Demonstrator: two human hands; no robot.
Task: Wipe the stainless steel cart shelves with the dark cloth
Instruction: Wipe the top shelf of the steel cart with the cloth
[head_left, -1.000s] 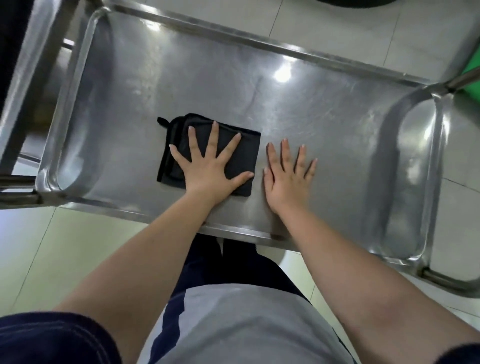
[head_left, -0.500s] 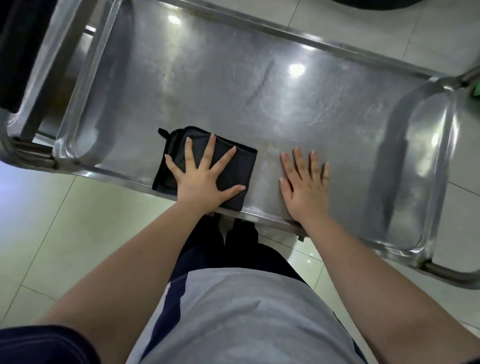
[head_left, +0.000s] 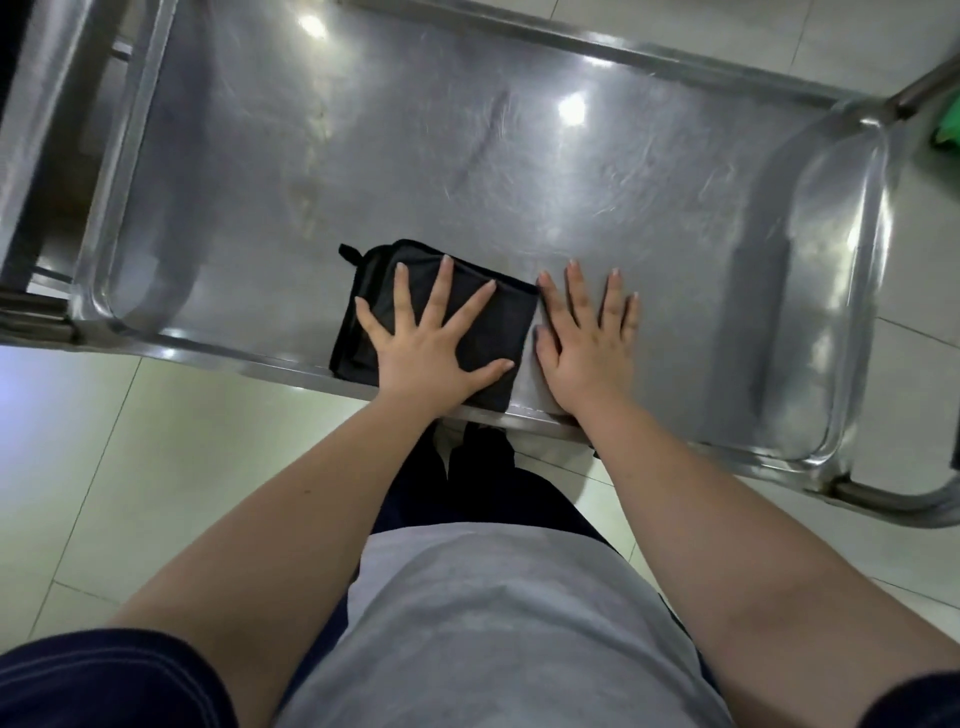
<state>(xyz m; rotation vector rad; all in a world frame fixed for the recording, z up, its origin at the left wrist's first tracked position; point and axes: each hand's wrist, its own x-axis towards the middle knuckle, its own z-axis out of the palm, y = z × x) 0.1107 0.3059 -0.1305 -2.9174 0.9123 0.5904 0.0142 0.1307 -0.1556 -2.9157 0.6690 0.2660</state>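
Observation:
A folded dark cloth (head_left: 511, 317) with a small loop at its far left corner lies on the stainless steel cart shelf (head_left: 467, 156), close to the near rim. My left hand (head_left: 431, 343) presses flat on the cloth with fingers spread. Right beside the cloth's right edge, my right hand (head_left: 587, 338) rests flat on the bare steel, fingers straight.
The shelf has a raised rim all round and curved tube handles at the left (head_left: 93, 208) and right (head_left: 857, 260) ends. Pale floor tiles (head_left: 130, 441) surround the cart. Something green (head_left: 948, 132) sits at the far right edge. My legs stand against the near rim.
The cloth and my left hand have slid toward the near rim and to the right. My right hand now lies next to the cloth instead of apart from it.

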